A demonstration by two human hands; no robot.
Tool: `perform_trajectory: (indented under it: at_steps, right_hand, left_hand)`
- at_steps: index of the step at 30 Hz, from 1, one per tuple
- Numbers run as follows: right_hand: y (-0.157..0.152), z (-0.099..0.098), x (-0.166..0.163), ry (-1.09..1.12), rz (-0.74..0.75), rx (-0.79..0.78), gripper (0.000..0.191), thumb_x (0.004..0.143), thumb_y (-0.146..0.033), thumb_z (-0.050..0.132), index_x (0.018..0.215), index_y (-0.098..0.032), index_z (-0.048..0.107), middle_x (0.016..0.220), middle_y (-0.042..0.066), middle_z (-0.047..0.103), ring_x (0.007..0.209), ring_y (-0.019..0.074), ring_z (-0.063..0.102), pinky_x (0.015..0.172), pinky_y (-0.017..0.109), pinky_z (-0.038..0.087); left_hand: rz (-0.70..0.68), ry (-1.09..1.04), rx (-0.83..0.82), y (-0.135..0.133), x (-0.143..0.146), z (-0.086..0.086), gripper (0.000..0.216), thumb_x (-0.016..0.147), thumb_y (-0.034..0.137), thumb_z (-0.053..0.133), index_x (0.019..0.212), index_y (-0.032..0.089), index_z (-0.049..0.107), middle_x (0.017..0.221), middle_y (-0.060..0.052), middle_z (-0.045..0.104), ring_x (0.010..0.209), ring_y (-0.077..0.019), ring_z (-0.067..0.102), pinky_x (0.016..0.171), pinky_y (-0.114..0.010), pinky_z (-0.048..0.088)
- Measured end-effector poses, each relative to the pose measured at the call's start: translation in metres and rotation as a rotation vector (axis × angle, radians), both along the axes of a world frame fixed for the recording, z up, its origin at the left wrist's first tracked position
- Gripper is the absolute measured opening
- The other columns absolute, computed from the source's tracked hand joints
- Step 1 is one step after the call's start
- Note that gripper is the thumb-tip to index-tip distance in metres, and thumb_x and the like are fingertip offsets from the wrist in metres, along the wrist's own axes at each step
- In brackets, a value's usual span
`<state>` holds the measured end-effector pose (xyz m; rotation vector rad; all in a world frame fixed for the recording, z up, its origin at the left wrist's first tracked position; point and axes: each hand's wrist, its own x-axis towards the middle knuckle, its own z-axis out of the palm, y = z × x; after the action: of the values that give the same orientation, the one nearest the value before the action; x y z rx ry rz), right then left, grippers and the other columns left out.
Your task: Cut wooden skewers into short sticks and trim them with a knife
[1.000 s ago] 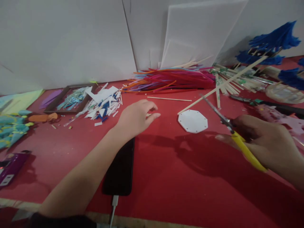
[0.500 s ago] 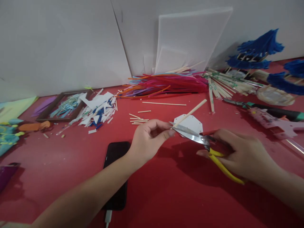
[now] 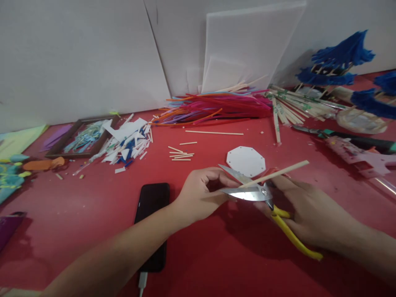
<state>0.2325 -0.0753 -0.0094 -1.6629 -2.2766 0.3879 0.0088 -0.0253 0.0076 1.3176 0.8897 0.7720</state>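
My right hand (image 3: 312,210) is closed round the yellow handles of a pair of scissors (image 3: 247,194), whose blades are spread apart and point left. Between the blades lies a thin wooden stick (image 3: 284,171), slanting up to the right. The fingers of my left hand (image 3: 207,194) pinch its lower end, which they mostly hide. Just beyond the blades, a white octagonal card (image 3: 246,161) with small holes along its rim lies flat on the red table (image 3: 216,255). Several short cut sticks (image 3: 182,156) lie to the left of it.
A black phone (image 3: 151,227) with a cable lies by my left forearm. Pipe cleaners (image 3: 222,107) and bundled sticks (image 3: 291,107) lie at the back. Paper scraps (image 3: 130,140) and a brown frame (image 3: 58,150) sit left. A pink glue gun (image 3: 355,154) and blue fringed models (image 3: 340,53) stand right.
The scissor blades have opened wider round the stick. The stick has swung lower and to the right, and both hands have come slightly nearer, uncovering the octagonal card.
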Motion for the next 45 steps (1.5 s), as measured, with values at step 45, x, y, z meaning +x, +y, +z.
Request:
perform_trajectory:
  at_steps: [45]
  right_hand:
    - [-0.005,-0.018,0.002,-0.074,-0.036,0.055,0.009,0.077,-0.028,0.046,0.082,-0.023,0.051,0.071,0.010,0.065,0.059,0.0235,0.060,0.053,0.033,0.042]
  left_hand:
    - [-0.031,-0.049,0.236,-0.004,-0.001,-0.011,0.009,0.070,0.011,0.074,0.073,0.020,0.075,0.087,-0.005,0.079,0.078,-0.0167,0.075,0.069,-0.025,0.060]
